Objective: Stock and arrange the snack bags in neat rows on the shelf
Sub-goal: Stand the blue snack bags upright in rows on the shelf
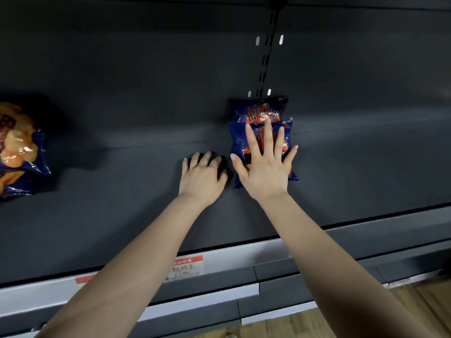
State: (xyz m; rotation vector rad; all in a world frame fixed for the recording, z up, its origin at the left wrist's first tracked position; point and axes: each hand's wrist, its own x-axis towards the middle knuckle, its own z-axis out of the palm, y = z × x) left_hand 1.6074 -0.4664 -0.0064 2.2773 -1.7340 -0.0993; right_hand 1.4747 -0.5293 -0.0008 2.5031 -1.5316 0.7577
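Two dark blue snack bags with orange print lie one behind the other on the dark shelf (pixel 122 203). The rear bag (pixel 258 109) sits close to the back wall. My right hand (pixel 266 164) lies flat with spread fingers on top of the front bag (pixel 238 145), pressing it down. My left hand (pixel 202 176) rests on the bare shelf just left of that bag, fingers curled downward and holding nothing. A larger blue and orange snack bag (pixel 17 152) lies at the far left of the same shelf.
A slotted upright (pixel 267 52) runs up the back wall behind the two bags. The shelf's front edge carries a white price strip with a red-topped label (pixel 185 267). Lower shelf edges and a wooden floor (pixel 366 323) show below.
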